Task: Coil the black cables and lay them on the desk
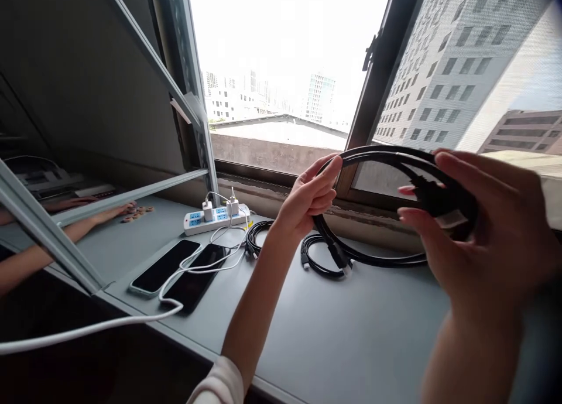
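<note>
A bright window [290, 47] fills the upper part of my view, with pale city buildings beyond it. Below it a grey desk [346, 328] runs across, and to the left stands a pale metal shelf frame [136, 196].

My right hand [492, 234], close to the camera and slightly blurred, curls around the right side of a large coil of black cable [384, 257]. Its thumb stands away from the forefinger, with a dark connector [428, 193] between them. My left hand [311, 193], at the end of an outstretched forearm, pinches the coil's upper left edge between thumb and fingers. The loop is held upright above the desk, before the window ledge; a second plug end [337, 253] hangs at its lower left.

Past the frame, another person's hand [109, 214] reaches over small round pieces [136, 214], too small to make out. Nearer me, two dark-screened phones [169, 266] lie side by side, a white cord [109, 324] crossing the right one. Behind them sits a white power strip [193, 222] bearing two white chargers [232, 206]. Two smaller black cable coils [322, 271] rest near the wall, one on each side of my left forearm.
</note>
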The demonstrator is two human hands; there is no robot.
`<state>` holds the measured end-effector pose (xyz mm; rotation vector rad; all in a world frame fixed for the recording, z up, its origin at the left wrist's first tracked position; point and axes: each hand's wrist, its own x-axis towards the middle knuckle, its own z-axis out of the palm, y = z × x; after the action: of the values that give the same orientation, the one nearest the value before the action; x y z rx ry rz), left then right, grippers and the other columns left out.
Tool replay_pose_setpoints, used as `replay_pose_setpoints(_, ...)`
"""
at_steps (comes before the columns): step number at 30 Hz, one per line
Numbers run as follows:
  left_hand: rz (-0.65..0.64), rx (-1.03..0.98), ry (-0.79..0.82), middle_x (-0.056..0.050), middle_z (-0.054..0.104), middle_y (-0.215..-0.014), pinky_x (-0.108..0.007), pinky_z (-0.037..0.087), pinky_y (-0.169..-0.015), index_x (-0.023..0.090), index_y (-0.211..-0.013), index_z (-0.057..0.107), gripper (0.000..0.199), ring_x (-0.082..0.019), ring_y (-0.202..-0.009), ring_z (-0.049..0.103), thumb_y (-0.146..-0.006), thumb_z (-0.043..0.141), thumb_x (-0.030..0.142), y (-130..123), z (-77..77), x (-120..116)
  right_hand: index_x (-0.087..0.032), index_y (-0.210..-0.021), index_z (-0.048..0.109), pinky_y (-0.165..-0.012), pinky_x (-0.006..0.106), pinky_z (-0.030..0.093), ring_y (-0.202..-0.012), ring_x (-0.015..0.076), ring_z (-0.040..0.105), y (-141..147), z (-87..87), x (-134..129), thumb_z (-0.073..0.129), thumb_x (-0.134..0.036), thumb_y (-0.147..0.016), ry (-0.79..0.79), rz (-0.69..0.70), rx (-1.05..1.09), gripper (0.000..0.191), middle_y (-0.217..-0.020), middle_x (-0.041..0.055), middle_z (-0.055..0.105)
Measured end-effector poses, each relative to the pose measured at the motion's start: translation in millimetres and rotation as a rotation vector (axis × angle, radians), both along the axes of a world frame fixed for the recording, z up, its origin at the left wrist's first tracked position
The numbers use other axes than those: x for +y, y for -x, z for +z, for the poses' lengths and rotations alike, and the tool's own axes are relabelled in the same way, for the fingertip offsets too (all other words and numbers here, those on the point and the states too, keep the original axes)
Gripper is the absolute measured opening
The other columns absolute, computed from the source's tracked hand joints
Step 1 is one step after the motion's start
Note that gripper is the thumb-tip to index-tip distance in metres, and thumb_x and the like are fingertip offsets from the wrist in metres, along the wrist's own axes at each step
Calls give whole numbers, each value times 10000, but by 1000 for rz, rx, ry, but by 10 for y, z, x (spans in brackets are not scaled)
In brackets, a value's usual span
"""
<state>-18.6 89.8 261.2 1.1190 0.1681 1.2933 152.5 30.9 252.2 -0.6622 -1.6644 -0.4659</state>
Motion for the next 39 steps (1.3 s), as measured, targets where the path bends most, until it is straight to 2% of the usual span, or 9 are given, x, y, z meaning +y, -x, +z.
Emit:
replay_pose_setpoints(9, -251, -2, 135, 103, 171, -470, -109, 107, -274, 138, -685, 512, 221, 3, -308, 139, -884, 515, 235, -45, 124, -404, -218, -1016, 679, -797, 343, 525, -904, 207, 632, -84, 56, -70, 693, -137, -739, -271, -348, 80, 289, -995, 58, 677)
replay_pose_setpoints(14, -135, 53, 104, 110, 171, -456, -98, 130, -289, 143, -627, 467, 220, 10, -319, 143, -780, 625, 147, 18, 134, -726, -280, -1161, 593, -785, 290, 529, -1007, 193, 592, -17, -21, -151, 506, -146, -875, -81, -245, 103, 327, -1103, 35, 616)
replay_pose_setpoints(17, 9, 89, 115, 123, 173, -445, -91, 122, -288, 166, -826, 552, 129, 1, -315, 139, -753, 636, 101, 91, 79, -829, -306, -1240, 538, -652, 236, 527, -819, 143, 621, -2, -132, -88, 471, -179, -899, 5, -224, 68, 370, -1026, 27, 612)
replay_pose_setpoints(20, -41, 78, 176, 125, 224, -469, -89, 122, -278, 186, -1023, 539, 296, 2, -308, 161, -755, 608, 81, 164, -26, -755, -327, -1284, 494, -477, 186, 482, -577, 67, 558, -20, -310, 72, 406, -257, -928, 310, 67, 68, 374, -961, 24, 546)
replay_pose_setpoints(23, -136, 4, 251, 117, 273, -505, -89, 129, -270, 146, -981, 517, 216, 14, -307, 191, -777, 559, 86, 182, -221, -521, -312, -1286, 497, -393, 180, 450, -512, 49, 522, -50, -562, 283, 411, -343, -910, 678, 373, 126, 388, -944, 21, 484)
replay_pose_setpoints(26, -65, 114, 333, 117, 329, -509, -83, 219, -302, 141, -1007, 443, 268, 3, -331, 311, -773, 564, 92, 147, -548, -297, -273, -1232, 559, -387, 183, 433, -467, 36, 477, -99, -856, 477, 485, -358, -849, 930, 390, 281, 399, -951, 24, 514)
replay_pose_setpoints(29, 100, 460, 416, 73, 497, -584, -178, 471, -496, 133, -1212, 269, 569, -86, -492, 554, -765, 621, 156, 96, -965, -246, -206, -1215, 570, -314, 176, 348, -397, 29, 391, -174, -1144, 619, 468, -341, -828, 1028, 326, 395, 423, -884, 44, 572)
replay_pose_setpoints(32, 98, 699, 417, -20, 584, -794, -289, 532, -602, 150, -1292, 144, 776, -152, -670, 619, -745, 680, 278, 39, -1346, -331, -160, -1211, 563, -287, 161, 286, -365, 33, 339, -231, -1393, 698, 441, -320, -816, 1094, 247, 464, 443, -731, 30, 580)
replay_pose_setpoints(39, 301, 876, 330, -14, 491, -830, -202, 459, -501, 163, -1208, 292, 452, -89, -611, 503, -822, 519, 223, -8, -1685, -231, -167, -1184, 588, -390, 204, 477, -507, 99, 553, -242, -1611, 692, 567, -280, -726, 1143, 161, 361, 472, -857, 56, 647)
